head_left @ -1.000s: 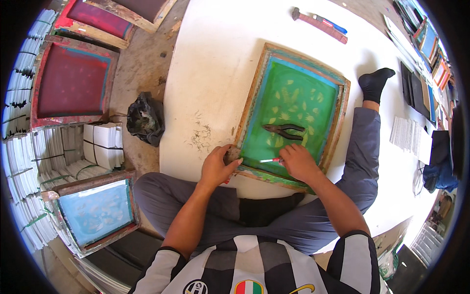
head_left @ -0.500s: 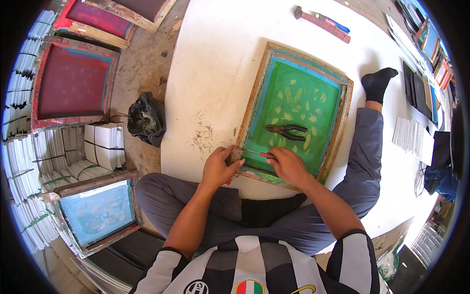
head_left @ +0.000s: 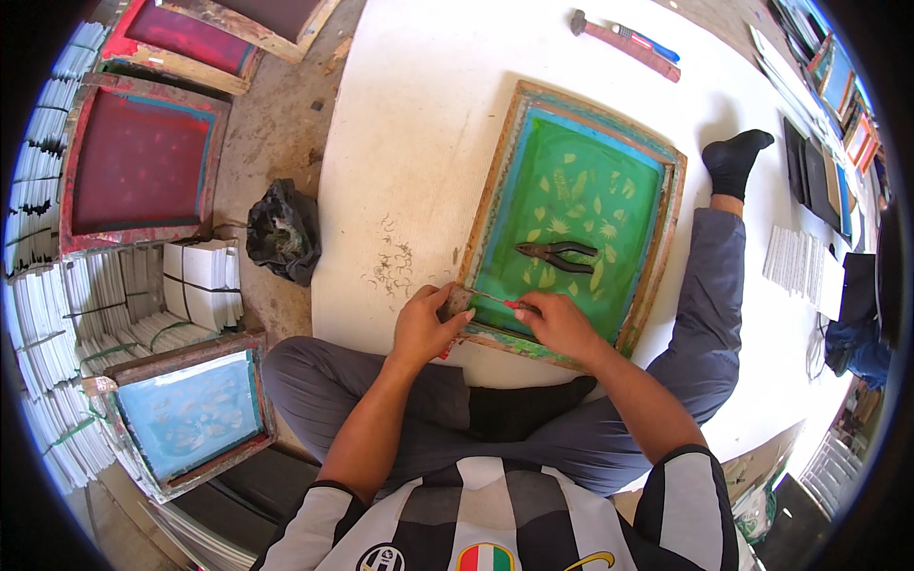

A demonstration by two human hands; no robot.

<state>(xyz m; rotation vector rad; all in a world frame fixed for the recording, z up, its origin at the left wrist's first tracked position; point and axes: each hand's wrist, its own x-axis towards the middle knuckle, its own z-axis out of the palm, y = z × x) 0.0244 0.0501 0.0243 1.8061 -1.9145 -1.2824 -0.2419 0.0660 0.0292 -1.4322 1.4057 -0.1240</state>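
Note:
A wooden printing frame (head_left: pixel 495 181) with green mesh and pale leaf shapes lies on a white sheet in front of me. My left hand (head_left: pixel 427 324) grips the frame's near left corner. My right hand (head_left: pixel 557 324) holds a thin red-handled tool (head_left: pixel 495 300) whose tip points left along the near rail toward that corner. Dark pliers (head_left: pixel 557 254) rest on the green mesh just beyond my hands. My legs stretch out under and beside the frame.
A pile of small pulled staples (head_left: pixel 390 262) lies left of the frame. A black bag (head_left: pixel 283 233), stacked white sheets (head_left: pixel 200 281), red mesh frames (head_left: pixel 133 167) and a blue one (head_left: pixel 190 414) sit at left. A hammer (head_left: pixel 619 36) lies far away.
Both hands have slid left along the near rail toward the frame's corner. The right hand with its tool has moved closer to the left hand. The pliers have stayed put.

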